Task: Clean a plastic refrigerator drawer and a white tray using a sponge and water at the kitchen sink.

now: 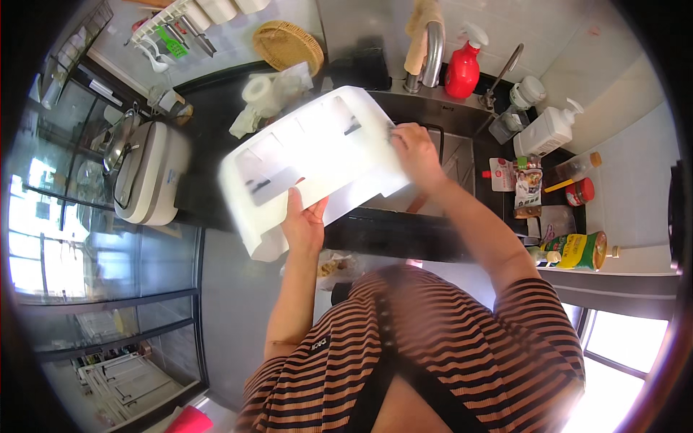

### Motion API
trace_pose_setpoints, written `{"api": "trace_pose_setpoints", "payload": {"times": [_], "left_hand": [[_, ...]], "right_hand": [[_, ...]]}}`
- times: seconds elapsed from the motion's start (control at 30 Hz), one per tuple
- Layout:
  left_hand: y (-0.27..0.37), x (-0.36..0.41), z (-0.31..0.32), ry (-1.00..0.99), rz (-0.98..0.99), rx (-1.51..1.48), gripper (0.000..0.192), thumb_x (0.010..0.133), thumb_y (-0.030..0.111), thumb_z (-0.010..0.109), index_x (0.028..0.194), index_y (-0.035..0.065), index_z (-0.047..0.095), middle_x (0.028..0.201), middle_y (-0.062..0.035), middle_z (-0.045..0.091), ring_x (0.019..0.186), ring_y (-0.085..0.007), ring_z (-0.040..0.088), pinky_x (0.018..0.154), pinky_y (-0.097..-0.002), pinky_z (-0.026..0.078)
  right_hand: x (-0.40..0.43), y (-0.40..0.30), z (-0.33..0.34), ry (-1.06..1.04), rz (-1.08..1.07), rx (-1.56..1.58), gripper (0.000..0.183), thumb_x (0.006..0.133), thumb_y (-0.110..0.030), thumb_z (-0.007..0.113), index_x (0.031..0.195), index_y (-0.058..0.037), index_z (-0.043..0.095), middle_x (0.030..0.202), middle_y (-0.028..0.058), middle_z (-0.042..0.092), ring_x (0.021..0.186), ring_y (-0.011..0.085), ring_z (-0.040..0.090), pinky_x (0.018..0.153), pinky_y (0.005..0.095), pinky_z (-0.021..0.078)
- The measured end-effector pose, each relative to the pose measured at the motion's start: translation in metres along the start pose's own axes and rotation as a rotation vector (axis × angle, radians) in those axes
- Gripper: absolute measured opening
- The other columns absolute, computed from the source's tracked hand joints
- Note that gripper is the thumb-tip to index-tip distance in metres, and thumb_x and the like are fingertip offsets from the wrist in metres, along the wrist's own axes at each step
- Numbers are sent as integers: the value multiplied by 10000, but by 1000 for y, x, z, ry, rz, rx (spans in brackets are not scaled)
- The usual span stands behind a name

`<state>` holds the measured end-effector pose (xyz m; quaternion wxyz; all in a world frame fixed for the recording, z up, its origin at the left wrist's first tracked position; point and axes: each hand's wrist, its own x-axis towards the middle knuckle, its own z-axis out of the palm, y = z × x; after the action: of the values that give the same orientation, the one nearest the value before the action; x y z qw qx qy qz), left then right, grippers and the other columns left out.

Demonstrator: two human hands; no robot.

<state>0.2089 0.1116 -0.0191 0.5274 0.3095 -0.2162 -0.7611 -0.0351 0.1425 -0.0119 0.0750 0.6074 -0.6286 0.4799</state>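
A large white plastic tray or rack with slots (319, 151) is held up, tilted, over the dark counter and the left part of the sink (460, 162). My left hand (304, 219) grips its near edge, the thumb on the face turned to me. At its right end my right hand (418, 154) holds the side; the fingertips are partly hidden. The tray is overexposed, so its inner details are hard to tell. Behind it stands the steel faucet (433, 54) with a tan cloth (421, 38) draped over it.
Right of the faucet stand a red spray bottle (463, 70), a small tap (506, 73) and a white pump bottle (544, 130). Sauce packets (528, 187) and an oil bottle (582, 250) line the right ledge. To the left are a white rice cooker (154, 173) and plastic bags (270, 94).
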Motion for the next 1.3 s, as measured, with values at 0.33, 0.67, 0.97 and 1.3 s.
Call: {"api": "trace_pose_setpoints", "payload": {"times": [0.33, 0.67, 0.97, 1.3], "left_hand": [[-8, 1, 3, -21, -64, -6, 329, 924, 258, 423, 1143, 15, 467, 1072, -107, 563, 977, -198, 573, 821, -327, 492], [-10, 1, -1, 13, -36, -59, 306, 923, 238, 418, 1107, 1, 479, 1037, -116, 576, 933, -207, 597, 788, -318, 504], [-5, -1, 3, -59, -24, -63, 300, 920, 222, 423, 1110, -3, 478, 1015, -126, 589, 921, -210, 606, 770, -320, 518], [-1, -2, -3, -7, -44, 34, 309, 910, 217, 450, 1117, -11, 479, 1043, -123, 585, 940, -219, 600, 776, -328, 523]], "right_hand": [[11, 14, -9, -86, 232, -54, 114, 791, -103, 522, 789, -10, 588, 826, 158, 585, 786, 324, 562, 721, 408, 446], [-3, -87, 53, -368, -468, -3, 41, 736, -43, 523, 756, -8, 517, 833, 139, 521, 793, 291, 494, 727, 390, 409], [25, -36, 4, -147, -282, -247, 93, 734, -15, 563, 793, -23, 492, 782, 121, 499, 731, 304, 480, 683, 395, 397], [41, 18, 24, -117, 17, -10, 62, 751, -58, 557, 779, -8, 533, 809, 156, 543, 821, 336, 528, 739, 404, 428]]}}
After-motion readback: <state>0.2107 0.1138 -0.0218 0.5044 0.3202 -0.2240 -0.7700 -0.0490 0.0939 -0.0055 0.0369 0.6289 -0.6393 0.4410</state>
